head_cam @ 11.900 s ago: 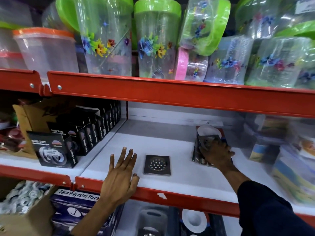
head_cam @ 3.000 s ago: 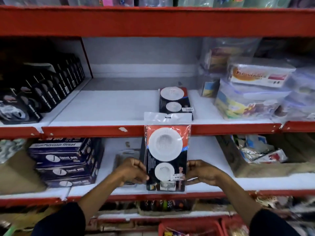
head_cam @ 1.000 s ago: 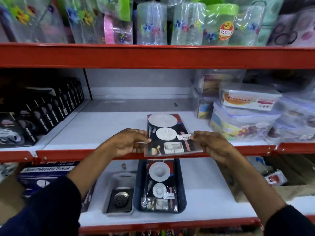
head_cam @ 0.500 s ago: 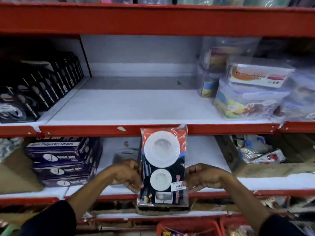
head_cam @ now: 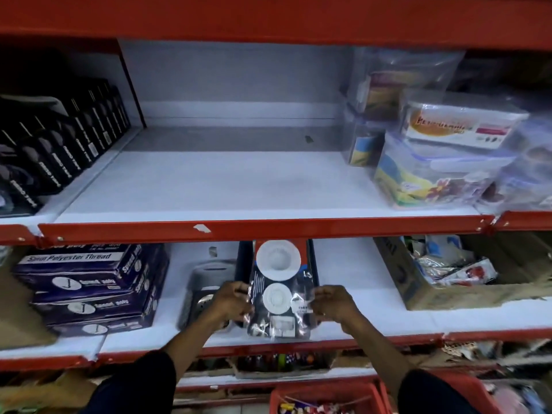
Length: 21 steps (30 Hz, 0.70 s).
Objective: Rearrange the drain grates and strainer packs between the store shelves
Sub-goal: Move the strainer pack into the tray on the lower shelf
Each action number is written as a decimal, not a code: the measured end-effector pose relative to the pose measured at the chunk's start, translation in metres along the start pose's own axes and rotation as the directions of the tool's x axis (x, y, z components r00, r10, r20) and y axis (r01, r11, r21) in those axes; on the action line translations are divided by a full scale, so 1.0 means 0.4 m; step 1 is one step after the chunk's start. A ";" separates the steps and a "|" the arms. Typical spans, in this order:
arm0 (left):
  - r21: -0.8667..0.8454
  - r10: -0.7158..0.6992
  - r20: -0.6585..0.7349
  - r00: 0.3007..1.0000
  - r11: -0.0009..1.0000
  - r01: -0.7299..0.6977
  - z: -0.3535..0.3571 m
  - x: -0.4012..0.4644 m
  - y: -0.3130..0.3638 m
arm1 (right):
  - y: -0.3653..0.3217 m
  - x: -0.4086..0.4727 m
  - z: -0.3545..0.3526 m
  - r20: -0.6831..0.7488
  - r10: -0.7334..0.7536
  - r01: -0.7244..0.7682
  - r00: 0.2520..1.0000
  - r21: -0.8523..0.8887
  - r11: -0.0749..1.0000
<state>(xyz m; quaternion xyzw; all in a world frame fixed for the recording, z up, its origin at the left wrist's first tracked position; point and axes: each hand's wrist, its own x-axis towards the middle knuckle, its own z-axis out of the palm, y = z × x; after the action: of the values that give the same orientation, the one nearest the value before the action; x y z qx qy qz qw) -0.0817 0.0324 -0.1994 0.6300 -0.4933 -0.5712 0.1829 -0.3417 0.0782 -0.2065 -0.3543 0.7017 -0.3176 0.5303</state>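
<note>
Both our hands, left hand [head_cam: 231, 300] and right hand [head_cam: 333, 303], pinch the slippery strainer pack [head_cam: 279, 291] by its edges, so it could slide out and miss the tray [head_cam: 243, 264] beneath them.

You see the upper shelf [head_cam: 209, 186] carrying black tape boxes [head_cam: 59, 144] and plastic containers [head_cam: 433, 171]; the lower shelf [head_cam: 358, 294] carries thread boxes [head_cam: 86, 288], a grey tray [head_cam: 203, 282] and a cardboard box [head_cam: 448, 294]

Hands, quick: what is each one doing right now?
Left hand: closed on the left edge of the clear plastic strainer pack with white round strainers.
Right hand: closed on its right edge.
</note>
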 end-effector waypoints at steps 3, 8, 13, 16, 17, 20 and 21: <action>0.072 0.074 -0.131 0.989 0.995 -0.065 0.013 0.076 0.029 | -0.031 0.056 0.028 -0.144 -0.133 0.117 0.981 -0.115 0.987; 0.339 0.120 -0.186 0.975 0.939 -0.051 0.056 0.150 0.008 | -0.005 0.145 0.067 -0.207 -0.253 0.140 0.945 -0.445 0.885; 0.400 0.114 -0.182 0.977 0.916 -0.033 0.083 0.169 -0.034 | 0.014 0.171 0.103 -0.155 -0.234 0.105 0.960 -0.576 0.811; 0.436 0.153 -0.185 0.971 0.898 -0.059 0.087 0.169 -0.043 | 0.026 0.169 0.118 -0.142 -0.223 0.099 0.964 -0.587 0.803; 0.453 0.171 -0.186 0.967 0.889 -0.070 0.086 0.170 -0.047 | 0.025 0.166 0.121 -0.145 -0.221 0.093 0.964 -0.597 0.797; 0.490 0.174 -0.186 0.967 0.870 -0.062 0.083 0.169 -0.063 | 0.019 0.155 0.130 -0.147 -0.214 0.072 0.966 -0.640 0.765; 0.504 0.174 -0.185 0.967 0.861 -0.058 0.083 0.172 -0.073 | 0.019 0.152 0.132 -0.152 -0.217 0.069 0.964 -0.645 0.761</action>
<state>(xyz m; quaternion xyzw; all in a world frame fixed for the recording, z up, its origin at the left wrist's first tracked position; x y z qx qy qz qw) -0.1093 -0.0007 -0.2691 0.6850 -0.6365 -0.3388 0.1040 -0.3031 0.0280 -0.2565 -0.5278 0.7919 -0.1392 0.2737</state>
